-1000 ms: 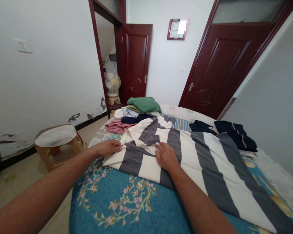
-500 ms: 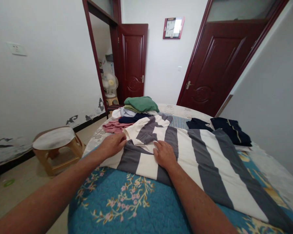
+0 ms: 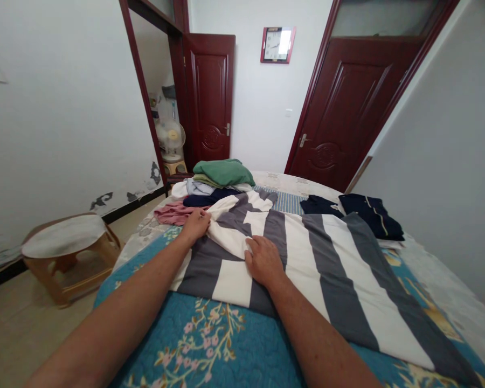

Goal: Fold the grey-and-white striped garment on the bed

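With the fingers (image 3: 203, 214) of the left hand (image 3: 196, 225), pinches the edge of a cream section on the striped garment (image 3: 307, 253). With the right hand (image 3: 265, 261), touches the same garment farther along, fingers bent at the edge of a cream fold — cannot tell whether gripping or only pressing.

Has the garment spread broadly under and past both hands, in wide grey and cream stripes, rumpled between the hands and flatter toward the right. Has beneath it a teal quilt (image 3: 258, 339) with pink blossoms and, farther out, a pale patterned cover (image 3: 440, 275).

Just beyond the left hand, has pink cloth (image 3: 175, 214) low in a heap, with a navy garment (image 3: 210, 198), a white garment (image 3: 186, 188) and, on top, green cloth (image 3: 223, 171). Beyond the striped garment, has blue striped cloth (image 3: 289, 203), then a dark garment (image 3: 320, 206) beside a navy folded stack (image 3: 369, 215).

Well apart, at left, has a stool (image 3: 67, 237) on the floor (image 3: 8, 328) — and farther off, a fan (image 3: 170, 134) in the doorway, near the open door (image 3: 210, 97). Faces a wall clock (image 3: 277, 44).
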`<state>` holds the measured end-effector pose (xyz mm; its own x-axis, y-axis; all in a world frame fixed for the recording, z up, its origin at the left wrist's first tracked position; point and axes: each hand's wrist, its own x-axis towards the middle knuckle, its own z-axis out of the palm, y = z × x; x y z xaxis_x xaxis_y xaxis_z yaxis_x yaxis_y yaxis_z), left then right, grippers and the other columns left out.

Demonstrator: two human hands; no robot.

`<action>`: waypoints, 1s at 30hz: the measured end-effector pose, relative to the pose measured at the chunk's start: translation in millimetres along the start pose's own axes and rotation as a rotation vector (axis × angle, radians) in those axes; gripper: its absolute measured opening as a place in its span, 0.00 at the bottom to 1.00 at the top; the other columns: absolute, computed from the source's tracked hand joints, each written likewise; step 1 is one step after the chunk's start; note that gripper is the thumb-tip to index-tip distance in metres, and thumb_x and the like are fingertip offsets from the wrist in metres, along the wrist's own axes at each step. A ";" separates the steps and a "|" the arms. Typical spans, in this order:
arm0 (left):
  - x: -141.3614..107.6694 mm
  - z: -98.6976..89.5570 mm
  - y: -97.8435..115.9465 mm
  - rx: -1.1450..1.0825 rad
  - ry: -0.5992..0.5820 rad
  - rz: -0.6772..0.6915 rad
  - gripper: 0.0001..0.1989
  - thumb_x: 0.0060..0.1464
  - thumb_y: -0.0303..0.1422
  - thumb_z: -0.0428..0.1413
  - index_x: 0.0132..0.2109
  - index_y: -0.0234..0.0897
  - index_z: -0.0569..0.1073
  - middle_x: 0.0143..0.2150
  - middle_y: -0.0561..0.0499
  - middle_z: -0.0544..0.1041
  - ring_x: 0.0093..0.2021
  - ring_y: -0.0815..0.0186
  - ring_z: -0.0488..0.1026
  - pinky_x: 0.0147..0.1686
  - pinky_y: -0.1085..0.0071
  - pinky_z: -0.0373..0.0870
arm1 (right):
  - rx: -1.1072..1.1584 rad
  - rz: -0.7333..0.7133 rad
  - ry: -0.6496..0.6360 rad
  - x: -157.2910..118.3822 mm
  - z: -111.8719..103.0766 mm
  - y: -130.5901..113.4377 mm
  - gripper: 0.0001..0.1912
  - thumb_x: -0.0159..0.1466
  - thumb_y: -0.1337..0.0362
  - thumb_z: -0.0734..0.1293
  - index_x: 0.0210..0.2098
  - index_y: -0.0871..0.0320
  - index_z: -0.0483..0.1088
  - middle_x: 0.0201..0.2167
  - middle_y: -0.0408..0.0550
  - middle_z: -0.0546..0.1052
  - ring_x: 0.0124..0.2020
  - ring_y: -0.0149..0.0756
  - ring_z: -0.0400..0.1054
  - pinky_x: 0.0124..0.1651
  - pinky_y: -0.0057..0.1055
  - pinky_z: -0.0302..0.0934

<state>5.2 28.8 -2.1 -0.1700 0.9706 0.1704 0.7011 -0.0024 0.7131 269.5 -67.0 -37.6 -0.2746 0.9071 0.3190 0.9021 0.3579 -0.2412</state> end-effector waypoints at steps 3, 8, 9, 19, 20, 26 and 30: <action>-1.5 -1.1 -7.5 0.037 -0.111 0.095 0.19 0.57 0.48 0.59 0.47 0.39 0.78 0.39 0.48 0.82 0.40 0.57 0.79 0.39 0.67 0.70 | 0.001 0.009 0.001 0.1 -0.1 -0.6 0.22 0.73 0.58 0.63 0.64 0.52 0.72 0.65 0.53 0.74 0.67 0.46 0.64 0.72 0.43 0.53; -7.6 3.9 -7.0 0.307 -0.127 0.170 0.19 0.62 0.46 0.55 0.52 0.41 0.78 0.44 0.44 0.83 0.46 0.53 0.80 0.43 0.63 0.70 | 0.006 0.040 0.004 0.9 -0.3 -3.1 0.22 0.74 0.58 0.62 0.64 0.54 0.71 0.66 0.54 0.74 0.67 0.45 0.64 0.72 0.44 0.52; -8.7 5.6 -5.8 0.389 -0.083 0.158 0.19 0.64 0.46 0.53 0.54 0.41 0.78 0.46 0.42 0.84 0.47 0.51 0.80 0.44 0.62 0.71 | 0.003 0.054 0.004 1.2 -0.3 -3.7 0.22 0.74 0.58 0.62 0.64 0.55 0.72 0.66 0.55 0.74 0.68 0.46 0.63 0.72 0.45 0.52; -18.8 5.2 4.0 0.671 0.023 0.408 0.21 0.71 0.41 0.44 0.57 0.38 0.77 0.58 0.35 0.80 0.56 0.45 0.79 0.50 0.54 0.75 | 0.013 0.152 -0.037 3.4 -1.5 -2.2 0.24 0.76 0.58 0.58 0.68 0.52 0.68 0.71 0.57 0.69 0.73 0.53 0.57 0.74 0.63 0.47; -20.8 6.7 5.1 0.621 0.027 0.481 0.22 0.71 0.41 0.44 0.59 0.39 0.76 0.60 0.36 0.79 0.58 0.46 0.78 0.54 0.54 0.74 | 0.022 0.151 -0.037 3.1 -1.8 -1.9 0.25 0.76 0.57 0.58 0.69 0.52 0.67 0.72 0.57 0.68 0.74 0.53 0.56 0.74 0.63 0.46; -29.4 33.6 0.0 0.527 -0.263 0.794 0.29 0.70 0.47 0.48 0.72 0.48 0.71 0.74 0.44 0.69 0.76 0.45 0.59 0.73 0.43 0.56 | 0.054 0.127 -0.053 4.0 -4.8 7.7 0.33 0.76 0.45 0.57 0.74 0.54 0.61 0.76 0.56 0.62 0.77 0.54 0.51 0.76 0.63 0.42; -23.6 44.7 -13.2 0.632 -0.264 0.690 0.31 0.71 0.49 0.43 0.76 0.50 0.66 0.78 0.46 0.62 0.78 0.42 0.55 0.72 0.35 0.53 | 0.044 0.199 -0.074 6.4 -11.8 39.7 0.35 0.76 0.42 0.55 0.74 0.55 0.61 0.77 0.56 0.59 0.78 0.55 0.48 0.77 0.61 0.40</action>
<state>30.8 16.7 -46.0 0.5244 0.8274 0.2009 0.8443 -0.5359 0.0036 307.5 -49.6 -34.3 -0.1172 0.9741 0.1934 0.9261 0.1775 -0.3328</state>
